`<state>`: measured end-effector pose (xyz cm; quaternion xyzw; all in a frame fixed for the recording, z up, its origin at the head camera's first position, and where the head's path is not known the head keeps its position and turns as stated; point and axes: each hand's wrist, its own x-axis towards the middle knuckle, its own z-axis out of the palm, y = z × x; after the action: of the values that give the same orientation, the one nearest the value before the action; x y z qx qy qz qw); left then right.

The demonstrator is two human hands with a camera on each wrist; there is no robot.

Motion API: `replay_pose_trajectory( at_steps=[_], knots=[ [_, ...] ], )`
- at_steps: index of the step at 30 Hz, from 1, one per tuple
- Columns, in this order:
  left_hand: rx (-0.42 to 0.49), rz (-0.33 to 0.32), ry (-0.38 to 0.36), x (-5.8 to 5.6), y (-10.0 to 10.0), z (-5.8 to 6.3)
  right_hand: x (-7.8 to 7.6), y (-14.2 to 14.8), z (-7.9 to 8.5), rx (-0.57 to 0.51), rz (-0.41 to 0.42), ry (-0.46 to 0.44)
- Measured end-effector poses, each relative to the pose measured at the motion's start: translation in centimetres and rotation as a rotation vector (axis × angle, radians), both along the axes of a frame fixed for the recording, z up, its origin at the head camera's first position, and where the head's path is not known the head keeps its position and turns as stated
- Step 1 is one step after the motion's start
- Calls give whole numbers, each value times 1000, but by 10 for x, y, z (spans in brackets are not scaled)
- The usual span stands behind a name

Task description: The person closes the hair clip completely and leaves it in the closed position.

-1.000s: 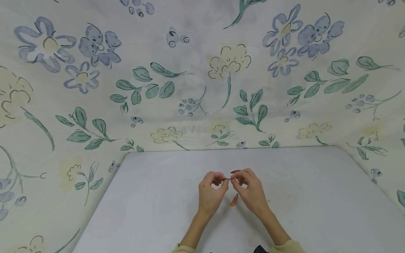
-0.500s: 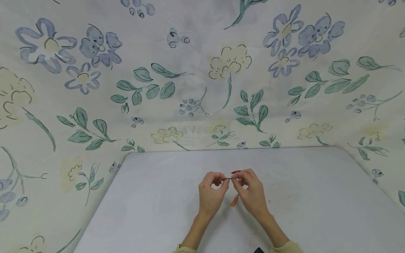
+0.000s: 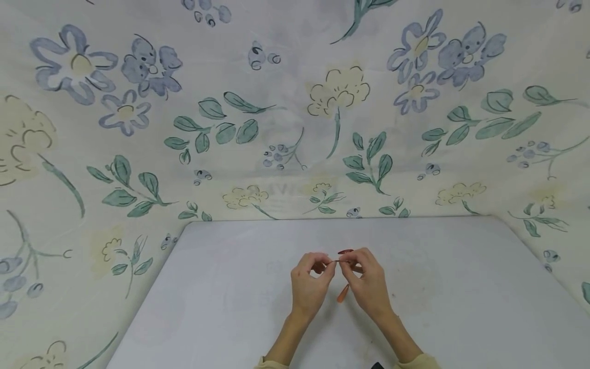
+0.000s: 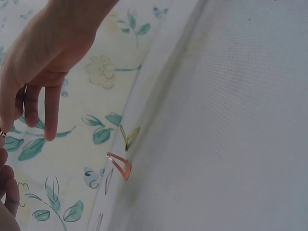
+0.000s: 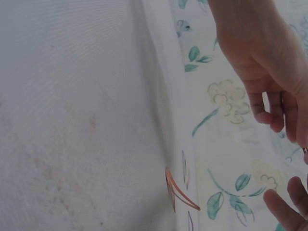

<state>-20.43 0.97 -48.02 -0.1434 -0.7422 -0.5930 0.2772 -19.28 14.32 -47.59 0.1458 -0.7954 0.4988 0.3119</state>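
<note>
Both hands meet above the white table, fingertips nearly touching. My left hand (image 3: 308, 287) and my right hand (image 3: 367, 283) pinch opposite ends of a thin, dark reddish hair clip (image 3: 338, 261), mostly covered by the fingers. Below the right hand lies an orange snap hair clip (image 3: 342, 293); the left wrist view shows this orange clip (image 4: 126, 169) sprung apart in a V. A yellow-green hair clip (image 4: 129, 138) lies beside it there. Just beyond the right fingers is a dark red hair clip (image 3: 345, 251).
The white tabletop (image 3: 221, 287) spreads around the hands, with small specks on its right part. Floral cloth (image 3: 286, 128) rises behind the table and along its sides. A small black object (image 3: 377, 365) shows at the bottom edge, near the right sleeve.
Both hands keep their pinch on the small hair clip, and less of it shows between the fingertips than half a second ago. The view has shifted slightly; the clips on the table stay put.
</note>
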Motion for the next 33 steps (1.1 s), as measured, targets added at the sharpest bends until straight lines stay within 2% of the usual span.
replay_pose_trajectory(
  at_steps=[6, 15, 20, 28, 33],
  knots=[
    [-19, -49, 9, -1, -2, -2, 0, 1, 0, 10, -30, -44],
    [-20, -62, 32, -2, -1, -5, -2, 2, -2, 36, -32, -35],
    [0, -64, 14, -1, 0, -3, -2, 3, -2, 28, -21, -44],
    [9, -26, -35, -1, 2, 0, -2, 4, -2, 32, 2, -58],
    [19, -40, -52, -1, 0, 1, -3, 5, -2, 26, 27, -52]
  ],
)
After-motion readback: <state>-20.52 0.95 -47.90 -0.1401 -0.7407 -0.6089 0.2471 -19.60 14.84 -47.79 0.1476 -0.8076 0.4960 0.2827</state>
